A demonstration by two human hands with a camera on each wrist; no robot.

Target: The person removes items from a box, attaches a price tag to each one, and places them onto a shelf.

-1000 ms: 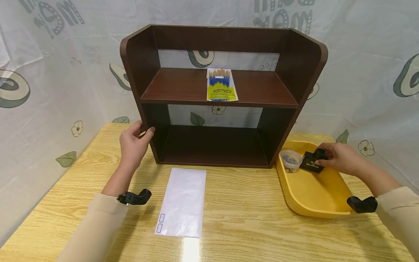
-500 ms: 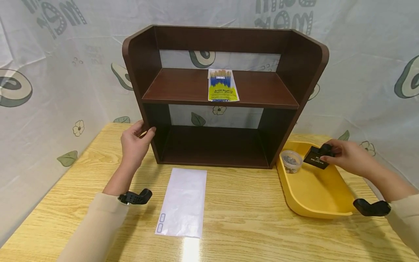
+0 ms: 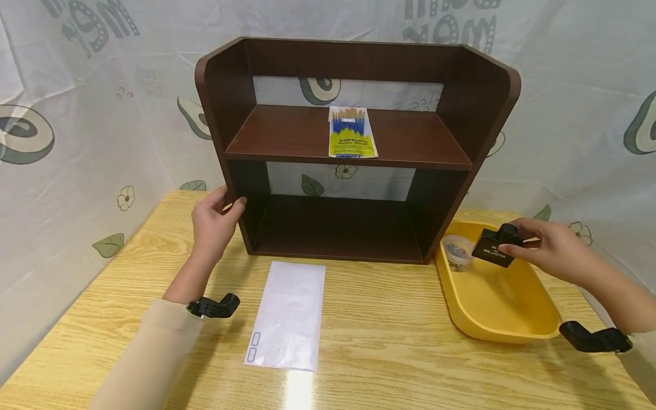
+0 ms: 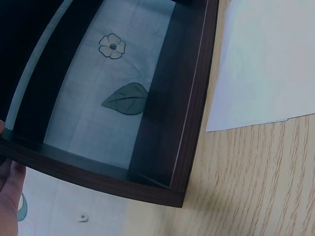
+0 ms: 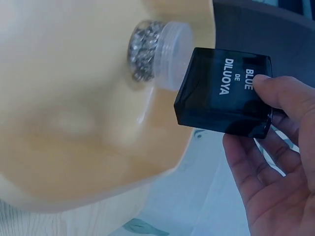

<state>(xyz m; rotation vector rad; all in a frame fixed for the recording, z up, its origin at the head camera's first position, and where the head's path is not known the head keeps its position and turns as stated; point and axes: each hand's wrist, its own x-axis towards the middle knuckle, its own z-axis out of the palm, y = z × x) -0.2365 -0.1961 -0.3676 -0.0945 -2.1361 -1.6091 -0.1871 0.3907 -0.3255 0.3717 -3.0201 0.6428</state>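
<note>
At the left side panel of a dark brown two-tier shelf, my left hand grips the panel's edge, thumb on the inner side and fingers outside. My right hand holds a black square perfume bottle by its round-capped end, thumb on its lettered face. That bottle hangs tilted over the back of a yellow tray. Beside it in the tray stands a clear lidded jar of small silvery metal pieces. A pack of artist brushes rests on the upper shelf board.
A white sheet or envelope lies on the wooden table before the shelf. Printed cloth hangs behind. The tray's left wall stands close to the shelf's right side panel.
My right hand has lifted the perfume bottle off the tray's floor and drawn it slightly right. The left hand keeps its grip on the shelf panel.
</note>
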